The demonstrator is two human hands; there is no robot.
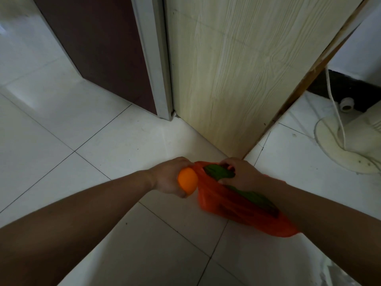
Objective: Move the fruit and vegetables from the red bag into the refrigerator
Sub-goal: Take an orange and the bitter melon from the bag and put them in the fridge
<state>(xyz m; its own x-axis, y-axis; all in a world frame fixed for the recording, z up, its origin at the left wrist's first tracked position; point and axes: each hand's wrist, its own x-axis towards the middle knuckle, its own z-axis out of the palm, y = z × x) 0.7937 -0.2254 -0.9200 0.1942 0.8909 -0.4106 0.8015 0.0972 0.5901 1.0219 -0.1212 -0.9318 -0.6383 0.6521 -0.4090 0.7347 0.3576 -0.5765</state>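
A red plastic bag (233, 209) lies on the white tiled floor, just right of centre. My left hand (168, 178) grips an orange (187, 181) at the bag's left edge. My right hand (240, 174) is at the bag's open mouth, its fingers curled round a green vegetable (220, 172). More of that green vegetable shows through the bag (257, 198) under my right forearm. Whatever else the bag contains is hidden.
A pale wood-grain panel (247, 69) stands straight ahead with its bottom corner close to my hands. A dark brown door (99, 44) with a grey frame is at the left. A cream fan base (338, 145) and white cord (334, 104) sit at the right.
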